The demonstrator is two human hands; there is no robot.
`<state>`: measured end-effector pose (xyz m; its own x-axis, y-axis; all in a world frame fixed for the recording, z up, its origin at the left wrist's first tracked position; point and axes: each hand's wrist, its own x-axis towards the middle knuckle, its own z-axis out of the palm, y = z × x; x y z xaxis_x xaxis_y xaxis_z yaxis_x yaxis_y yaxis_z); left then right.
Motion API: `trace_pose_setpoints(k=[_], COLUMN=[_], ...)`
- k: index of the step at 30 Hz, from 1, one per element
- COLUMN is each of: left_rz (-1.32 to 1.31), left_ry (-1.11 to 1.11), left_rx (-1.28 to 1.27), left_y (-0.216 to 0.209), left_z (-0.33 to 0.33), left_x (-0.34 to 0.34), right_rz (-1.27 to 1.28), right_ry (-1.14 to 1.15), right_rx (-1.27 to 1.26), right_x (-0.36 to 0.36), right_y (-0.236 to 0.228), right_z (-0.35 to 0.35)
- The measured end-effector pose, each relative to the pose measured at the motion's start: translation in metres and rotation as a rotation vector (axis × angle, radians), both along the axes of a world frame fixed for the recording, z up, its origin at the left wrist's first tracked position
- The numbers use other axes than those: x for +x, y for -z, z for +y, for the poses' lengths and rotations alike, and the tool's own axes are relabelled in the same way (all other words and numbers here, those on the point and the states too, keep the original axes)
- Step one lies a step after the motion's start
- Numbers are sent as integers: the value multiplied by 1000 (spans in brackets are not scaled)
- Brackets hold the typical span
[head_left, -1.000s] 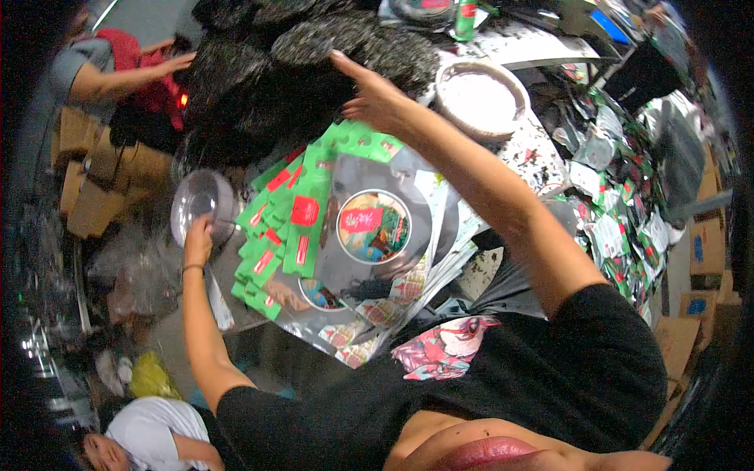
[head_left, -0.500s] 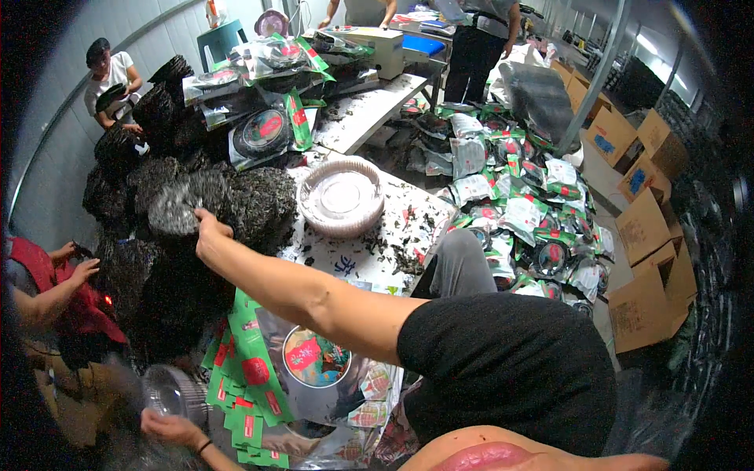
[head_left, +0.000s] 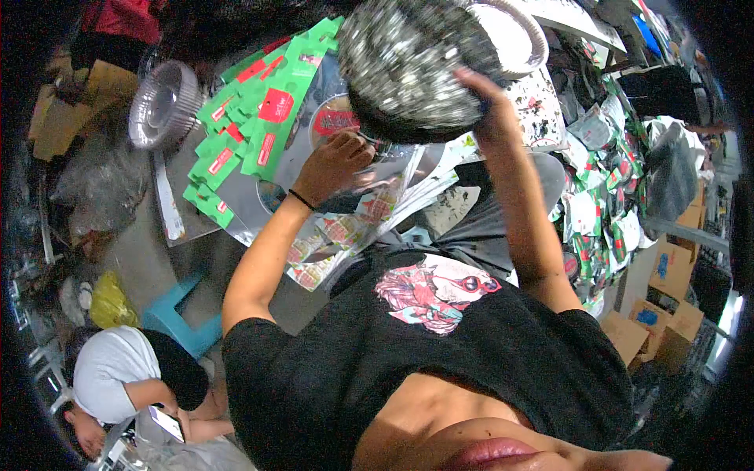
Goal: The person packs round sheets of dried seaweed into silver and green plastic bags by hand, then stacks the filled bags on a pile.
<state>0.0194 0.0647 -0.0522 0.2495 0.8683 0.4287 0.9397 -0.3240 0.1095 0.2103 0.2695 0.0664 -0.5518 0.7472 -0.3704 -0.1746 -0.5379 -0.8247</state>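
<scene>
Raised over the worktable, my right hand (head_left: 493, 110) grips the edge of a round, dark cake (head_left: 416, 67) that looks like dried seaweed; motion blurs it. My left hand (head_left: 339, 161), a black band at its wrist, is closed with fingers curled down over a stack of clear printed bags (head_left: 322, 106). Whatever it pinches is hidden under the fingers. Green cards with red labels (head_left: 267, 118) lie fanned left of the bags. Small printed packets (head_left: 338, 231) sit nearer to me.
Clear round plastic trays (head_left: 165, 106) stand at the table's left edge, and more trays (head_left: 538, 39) sit behind the cake. Filled packages (head_left: 605, 196) heap at right near open cartons (head_left: 671, 271). A blue stool (head_left: 184, 318) and a seated person (head_left: 126, 373) are at lower left.
My right hand has brought the dark cake from the pile at left toward me, over the bags. My left hand has gone from the clear trays to the bags. The view has turned downward.
</scene>
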Motion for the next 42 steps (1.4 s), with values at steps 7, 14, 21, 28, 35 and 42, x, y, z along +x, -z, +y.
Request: trace_pose_setpoints(k=[7, 14, 21, 28, 35, 42], left_rz=[-567, -579, -765, -1512, -1034, -1044], left_ry=[-466, -739, -961, -746, -471, -517], left_rx=[332, 95, -23, -265, -19, 88], left_y=[-14, 4, 9, -19, -24, -35], left_z=[-5, 87, 85, 85, 70, 93], left_x=[17, 17, 13, -10, 3, -11], right_rz=[-266, -1030, -840, -375, -389, -658], right_ry=[29, 120, -350, -236, -531, -411], right_rx=[55, 1265, 1829, 1713, 855, 722], right_x=[-11, -9, -7, -2, -36, 14], right_y=[106, 115, 122, 108, 88, 18], right_z=[5, 5, 5, 58, 101, 102])
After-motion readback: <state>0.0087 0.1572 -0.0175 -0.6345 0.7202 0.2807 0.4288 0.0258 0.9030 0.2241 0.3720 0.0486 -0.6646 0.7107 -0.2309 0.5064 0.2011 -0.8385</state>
